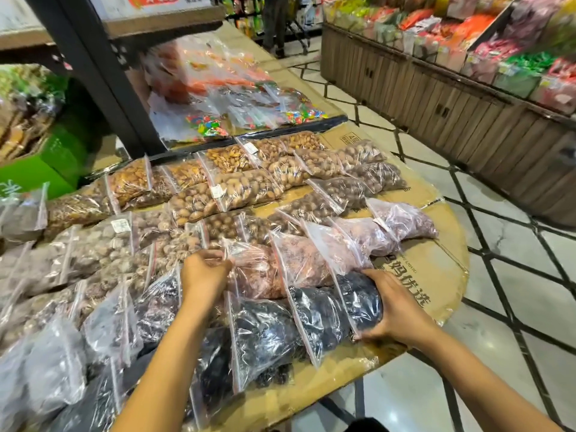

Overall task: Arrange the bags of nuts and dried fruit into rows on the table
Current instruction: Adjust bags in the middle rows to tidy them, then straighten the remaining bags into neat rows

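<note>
Clear zip bags of nuts and dried fruit lie in slanted rows on a cardboard-covered table (436,275). The far rows hold tan nuts (237,188). The middle row holds pinkish dried fruit. The near row holds dark dried fruit (265,332). My left hand (204,274) pinches the top edge of a pinkish bag (255,272) in the middle row. My right hand (394,310) wraps around the end of the rightmost dark bag (358,294) near the table's front right edge.
A dark metal post (103,73) rises at the table's back left beside a green box (46,163). Bags of colourful sweets (218,98) lie beyond the nuts. A wooden display counter (436,104) stands across the tiled aisle (467,213), where a person (276,20) stands far off.
</note>
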